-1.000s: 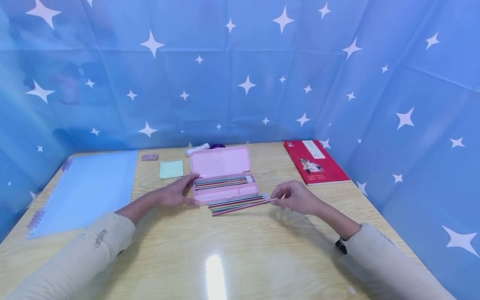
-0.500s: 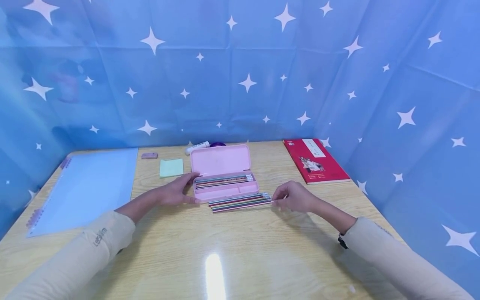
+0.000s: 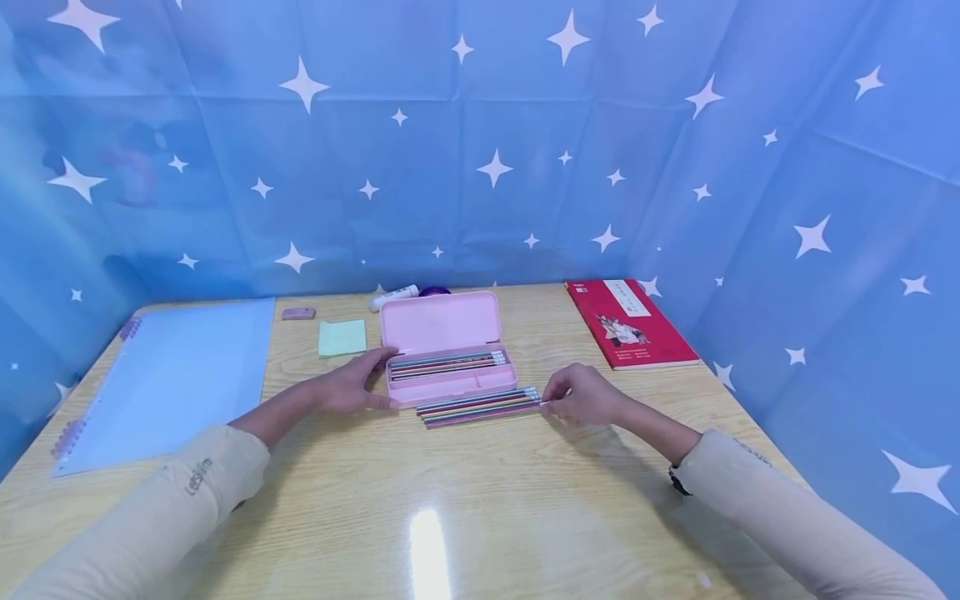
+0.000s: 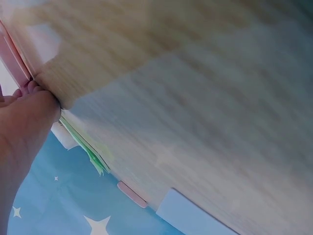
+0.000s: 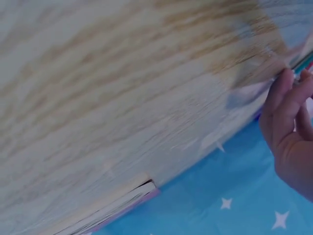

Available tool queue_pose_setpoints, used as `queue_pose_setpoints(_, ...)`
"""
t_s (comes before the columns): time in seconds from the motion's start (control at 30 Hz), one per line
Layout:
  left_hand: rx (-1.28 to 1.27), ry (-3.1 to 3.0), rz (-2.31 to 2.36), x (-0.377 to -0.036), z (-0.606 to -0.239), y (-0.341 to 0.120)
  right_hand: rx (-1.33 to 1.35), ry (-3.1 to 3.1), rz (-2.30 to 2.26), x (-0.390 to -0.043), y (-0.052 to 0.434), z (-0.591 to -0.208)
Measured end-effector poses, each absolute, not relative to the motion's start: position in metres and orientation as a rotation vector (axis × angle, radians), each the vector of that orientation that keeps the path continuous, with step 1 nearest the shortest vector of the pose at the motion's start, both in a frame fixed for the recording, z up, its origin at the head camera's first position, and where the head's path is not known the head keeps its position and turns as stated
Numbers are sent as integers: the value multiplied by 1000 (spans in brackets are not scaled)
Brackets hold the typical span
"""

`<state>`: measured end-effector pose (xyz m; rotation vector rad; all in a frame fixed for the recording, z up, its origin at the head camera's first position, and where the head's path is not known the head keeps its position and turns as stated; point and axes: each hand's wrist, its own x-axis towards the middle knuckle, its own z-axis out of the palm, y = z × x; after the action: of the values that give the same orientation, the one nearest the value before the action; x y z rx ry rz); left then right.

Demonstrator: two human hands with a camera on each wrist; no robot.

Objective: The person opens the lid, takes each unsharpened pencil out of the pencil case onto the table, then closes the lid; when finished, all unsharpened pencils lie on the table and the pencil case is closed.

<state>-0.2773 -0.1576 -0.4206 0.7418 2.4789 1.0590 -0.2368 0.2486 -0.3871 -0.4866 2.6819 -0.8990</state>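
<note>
An open pink pencil case [image 3: 442, 329] lies mid-table with several pencils [image 3: 446, 364] in its tray. My left hand [image 3: 351, 386] rests against the case's left end, fingers fairly straight; in the left wrist view its fingertips [image 4: 34, 90] touch the pink case edge [image 4: 14, 58]. A row of loose pencils [image 3: 480, 406] lies on the wooden table [image 3: 480, 500] just in front of the case. My right hand [image 3: 581, 393] pinches their right ends with curled fingers; the right wrist view shows that hand [image 5: 288, 127] at the pencil tips [image 5: 303, 66].
A blue spiral binder [image 3: 172, 375] covers the left side. Green sticky notes [image 3: 342, 337], a pink eraser [image 3: 298, 313], a glue stick [image 3: 393, 297] and a purple object [image 3: 435, 292] sit behind the case. A red book [image 3: 628, 323] lies at the right. Star-printed blue cloth [image 3: 480, 167] walls the table.
My right hand has shifted a little left and swung the slanted front pencil in line, so the loose pencils now lie in a tighter row. The left hand has stayed put.
</note>
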Motion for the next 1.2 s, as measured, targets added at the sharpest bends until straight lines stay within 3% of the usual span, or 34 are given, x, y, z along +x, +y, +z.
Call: queue_pose_setpoints(1.2,750,2479,1064,-280,-424,-161,-371,2659,-813,-256,246,-385)
